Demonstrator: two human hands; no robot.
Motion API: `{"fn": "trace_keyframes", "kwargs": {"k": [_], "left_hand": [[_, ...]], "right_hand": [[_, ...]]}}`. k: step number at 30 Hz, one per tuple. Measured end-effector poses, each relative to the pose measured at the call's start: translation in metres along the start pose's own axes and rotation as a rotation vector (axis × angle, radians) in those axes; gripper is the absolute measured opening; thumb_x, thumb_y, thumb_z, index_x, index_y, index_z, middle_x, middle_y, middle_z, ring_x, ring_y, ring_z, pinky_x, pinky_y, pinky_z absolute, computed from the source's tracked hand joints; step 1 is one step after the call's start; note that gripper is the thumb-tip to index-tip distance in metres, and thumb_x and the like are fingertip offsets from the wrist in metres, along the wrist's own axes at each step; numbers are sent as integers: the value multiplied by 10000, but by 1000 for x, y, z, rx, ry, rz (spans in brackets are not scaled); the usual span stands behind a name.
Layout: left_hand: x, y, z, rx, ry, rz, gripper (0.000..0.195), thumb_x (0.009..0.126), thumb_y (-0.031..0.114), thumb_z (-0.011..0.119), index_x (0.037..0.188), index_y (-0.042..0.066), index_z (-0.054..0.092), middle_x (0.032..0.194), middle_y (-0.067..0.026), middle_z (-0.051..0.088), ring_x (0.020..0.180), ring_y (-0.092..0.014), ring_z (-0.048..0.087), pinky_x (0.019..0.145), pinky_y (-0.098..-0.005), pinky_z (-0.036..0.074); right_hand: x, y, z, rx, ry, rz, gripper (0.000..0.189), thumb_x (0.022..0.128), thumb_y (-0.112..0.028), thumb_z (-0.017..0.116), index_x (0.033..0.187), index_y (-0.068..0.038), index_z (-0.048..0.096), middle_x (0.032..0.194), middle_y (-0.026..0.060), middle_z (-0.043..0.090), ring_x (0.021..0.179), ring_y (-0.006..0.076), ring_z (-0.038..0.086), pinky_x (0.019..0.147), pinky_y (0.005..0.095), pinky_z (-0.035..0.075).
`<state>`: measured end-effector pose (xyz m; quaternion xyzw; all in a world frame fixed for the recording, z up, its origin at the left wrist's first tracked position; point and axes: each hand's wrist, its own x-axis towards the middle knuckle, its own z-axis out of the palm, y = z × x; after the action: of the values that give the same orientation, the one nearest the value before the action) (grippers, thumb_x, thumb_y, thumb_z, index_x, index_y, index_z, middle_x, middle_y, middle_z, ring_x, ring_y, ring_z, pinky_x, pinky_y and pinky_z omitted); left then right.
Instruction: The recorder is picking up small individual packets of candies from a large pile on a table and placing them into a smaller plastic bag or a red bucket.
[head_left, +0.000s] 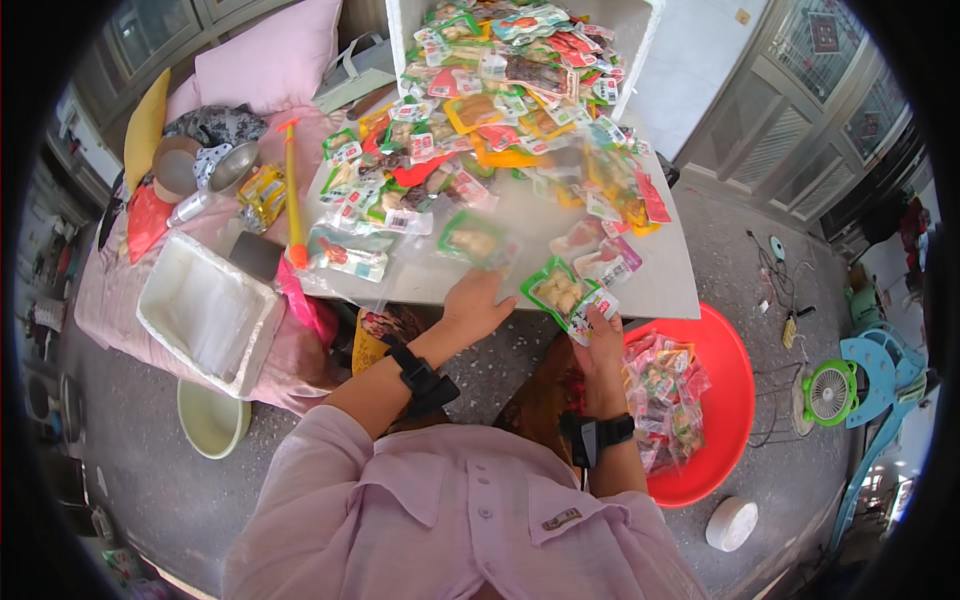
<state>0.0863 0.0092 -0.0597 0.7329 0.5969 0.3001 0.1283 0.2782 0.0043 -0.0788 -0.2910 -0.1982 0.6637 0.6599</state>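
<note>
My right hand (602, 341) grips the corner of a green-edged clear snack packet (559, 289) with pale pieces inside. It holds the packet at the table's front edge, above the red basin's rim. My left hand (476, 304) reaches over the table edge, thumb spread. Its fingertips meet or nearly meet a second green-edged packet (471, 238), blurred. Whether they grip it cannot be made out. Two pale packets (609, 260) lie just beyond the right hand. A heap of mixed sealed packets (465, 112) spills from a tipped white foam box (636, 60) onto the white table (660, 289).
A red basin (731, 397) with several packets stands at my right. To the left, a pink-covered seat (105, 300) holds an empty foam box (202, 307), a yellow-orange tube (292, 195) and metal bowls. A pale green basin (214, 420), green fan (830, 393) and cables occupy the floor area.
</note>
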Motion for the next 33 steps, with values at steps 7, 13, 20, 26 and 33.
{"fn": "trace_keyframes", "kwargs": {"k": [7,13,20,26,33], "left_hand": [[13,0,16,148,-94,-79,179,662,180,487,711,9,493,716,-162,489,676,-327,505,589,-388,423],[12,-11,19,-149,95,-31,87,663,83,461,669,-3,474,660,-163,486,687,-329,480,591,-395,395],[8,-17,23,-268,242,32,55,672,59,462,669,5,474,676,-167,483,666,-335,464,589,-393,376],[7,7,9,-138,246,110,61,675,75,486,699,23,467,677,-153,480,617,-331,476,533,-391,391],[-1,9,4,18,207,107,56,671,95,481,657,55,444,653,-131,460,553,-319,479,481,-397,396]], "right_hand": [[13,13,-3,52,25,24,186,762,9,413,942,-11,454,912,101,519,812,211,523,714,328,430],[15,17,3,66,117,22,198,762,2,418,959,-18,432,893,100,518,812,217,521,711,341,432],[18,29,22,-3,-46,108,203,758,9,407,959,-4,431,879,100,518,794,218,529,695,344,445],[40,39,32,-66,-54,262,183,752,1,414,930,-24,450,837,91,523,756,214,533,663,339,452],[44,59,59,-194,-154,434,224,719,-9,418,938,-42,454,844,85,515,747,206,526,575,321,463]]}}
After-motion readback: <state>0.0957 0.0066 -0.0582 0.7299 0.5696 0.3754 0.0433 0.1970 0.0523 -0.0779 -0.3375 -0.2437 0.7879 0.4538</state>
